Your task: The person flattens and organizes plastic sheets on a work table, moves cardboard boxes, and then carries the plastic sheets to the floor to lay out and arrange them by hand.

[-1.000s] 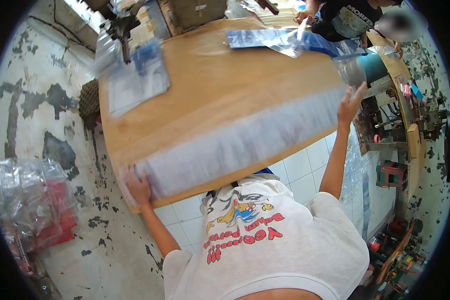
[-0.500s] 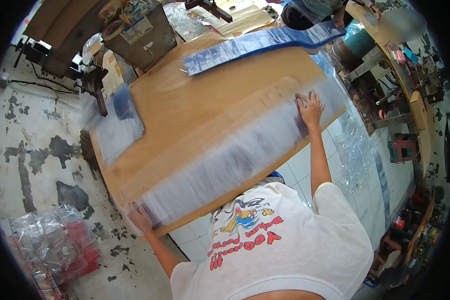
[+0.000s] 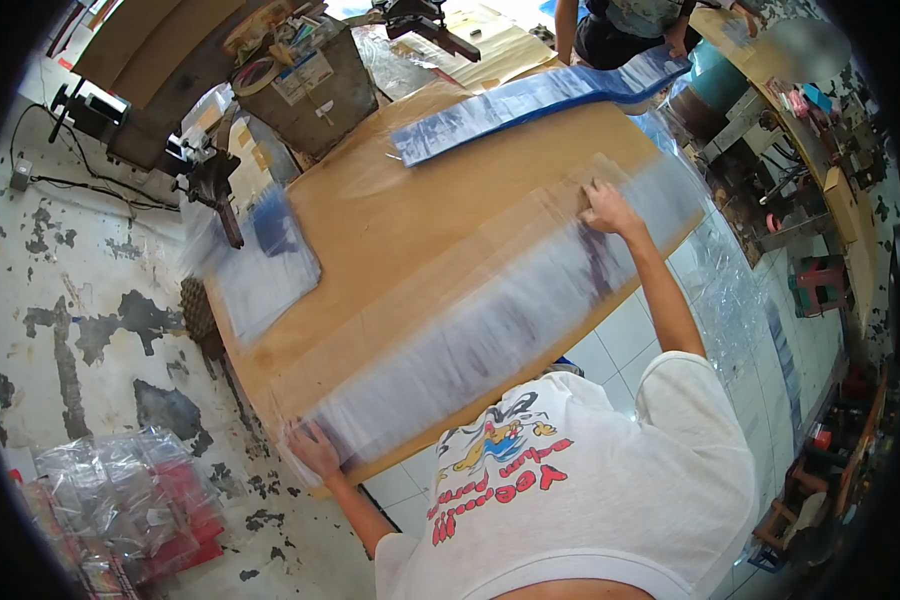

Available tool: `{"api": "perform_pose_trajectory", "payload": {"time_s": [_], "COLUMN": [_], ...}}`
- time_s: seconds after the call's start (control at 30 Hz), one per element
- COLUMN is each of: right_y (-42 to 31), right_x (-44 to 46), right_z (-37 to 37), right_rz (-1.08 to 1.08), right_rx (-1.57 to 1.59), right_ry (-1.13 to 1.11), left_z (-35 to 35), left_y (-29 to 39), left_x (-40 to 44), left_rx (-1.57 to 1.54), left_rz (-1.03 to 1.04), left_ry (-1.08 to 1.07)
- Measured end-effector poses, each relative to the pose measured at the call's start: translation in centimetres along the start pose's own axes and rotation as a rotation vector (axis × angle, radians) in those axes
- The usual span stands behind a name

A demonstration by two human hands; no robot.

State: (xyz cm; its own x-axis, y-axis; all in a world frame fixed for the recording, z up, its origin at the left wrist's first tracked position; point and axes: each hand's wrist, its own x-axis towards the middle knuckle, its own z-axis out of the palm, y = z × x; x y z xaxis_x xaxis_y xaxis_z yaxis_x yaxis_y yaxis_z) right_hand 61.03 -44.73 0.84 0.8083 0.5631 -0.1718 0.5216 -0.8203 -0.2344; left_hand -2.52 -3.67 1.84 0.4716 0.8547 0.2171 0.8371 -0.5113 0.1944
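Note:
A long strip of clear plastic sheeting (image 3: pixel 470 350) lies along the near edge of the brown-covered table (image 3: pixel 400 230). My left hand (image 3: pixel 315 452) rests on its left end, fingers spread flat over the plastic. Toward the other end, my right hand (image 3: pixel 610 208) has its fingers curled together at the far edge of the sheeting, pinching it. A thin transparent layer reaches beyond the whitish strip onto the brown surface.
A blue-edged stack of plastic strips (image 3: pixel 530 105) lies along the table's far side, near another person (image 3: pixel 625 40). More plastic sheets (image 3: pixel 270 270) sit at the left edge beside a metal clamp (image 3: pixel 215 190). Plastic bags (image 3: pixel 120 510) are piled at lower left.
My right hand has gone from spread fingers on the sheeting to a pinch at its far edge, shifting slightly left. My left hand stays on the left end. The view has shifted a little.

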Motion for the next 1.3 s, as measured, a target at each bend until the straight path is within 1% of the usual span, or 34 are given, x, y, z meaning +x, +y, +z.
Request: {"api": "perform_pose_trajectory", "payload": {"time_s": [0.03,0.07,0.17,0.27,0.37,0.47,0.53,0.57,0.6,0.63,0.67,0.77,0.83,0.87,0.93,0.97,1.03,1.07,1.17,1.2,1.27,1.3], "right_y": [-2.0,-3.9,-5.5,-4.1,-3.5,-1.5,0.4,1.5,3.6,5.1,6.2,12.7,19.6,21.8,23.7,24.5,19.4,18.1,17.5,17.5,18.9,19.7], "right_x": [-0.8,-1.7,-3.5,-2.7,-4.3,-4.9,-6.8,-7.9,-8.6,-9.0,-9.3,-8.9,-7.6,-6.9,-6.0,-6.0,-6.9,-7.0,-6.4,-6.7,-6.7,-6.5], "right_z": [-1.4,-2.7,-2.4,-0.6,-0.7,-3.2,-6.9,-8.5,-9.3,-10.4,-11.4,-11.6,-9.8,-8.0,-3.4,-2.4,-2.3,-1.5,0.6,0.8,0.6,0.4], "right_rz": [0.016,0.078,0.102,0.062,-0.02,0.004,-0.119,-0.074,-0.041,-0.057,-0.012,0.493,0.603,0.661,0.817,0.88,0.899,0.805,0.667,0.71,0.722,0.721], "right_rx": [-0.081,-0.09,-0.059,0.083,0.172,0.478,0.197,0.077,0.059,0.055,0.25,0.517,0.659,0.73,0.282,0.054,-0.019,-0.07,0.031,0.063,0.126,0.156], "right_ry": [-0.13,-0.277,-0.035,0.077,0.32,0.709,0.969,1.018,1.078,1.183,1.22,1.162,1.008,0.926,0.89,0.859,0.729,0.727,0.817,0.838,0.84,0.842], "left_z": [-0.1,-0.2,0.3,0.1,0.7,1.4,1.4,1.2,1.1,1.1,1.1,0.0,0.0,-0.3,2.1,3.3,2.7,2.3,2.8,2.5,-2.2,-1.4], "left_y": [0.1,0.0,-0.4,-0.3,-1.2,-1.7,-1.7,-1.8,-1.9,-2.1,-1.9,0.0,0.8,0.6,-3.3,-4.2,-3.1,-2.7,-4.5,-5.1,2.4,1.8], "left_x": [0.0,0.1,0.1,-0.1,-0.3,-0.3,-0.4,-0.2,-0.1,-0.1,0.1,0.2,0.3,0.5,0.4,0.8,1.1,0.8,0.8,0.6,1.4,1.6], "left_rx": [-0.009,-0.017,-0.052,-0.066,-0.033,0.045,0.061,0.071,0.085,0.095,0.103,0.002,0.019,0.032,0.03,0.023,0.041,0.053,0.113,0.059,-0.066,-0.288], "left_rz": [-0.013,-0.022,-0.014,-0.044,-0.014,-0.004,0.041,0.068,0.067,0.065,0.061,-0.009,-0.064,-0.089,-0.069,-0.062,-0.059,-0.068,-0.005,-0.032,-0.09,-0.146], "left_ry": [-0.007,-0.016,0.012,-0.007,0.013,0.021,0.029,0.032,0.002,-0.024,-0.049,-0.047,-0.074,-0.089,-0.057,-0.04,-0.052,-0.06,-0.093,-0.069,-0.01,0.108]}}
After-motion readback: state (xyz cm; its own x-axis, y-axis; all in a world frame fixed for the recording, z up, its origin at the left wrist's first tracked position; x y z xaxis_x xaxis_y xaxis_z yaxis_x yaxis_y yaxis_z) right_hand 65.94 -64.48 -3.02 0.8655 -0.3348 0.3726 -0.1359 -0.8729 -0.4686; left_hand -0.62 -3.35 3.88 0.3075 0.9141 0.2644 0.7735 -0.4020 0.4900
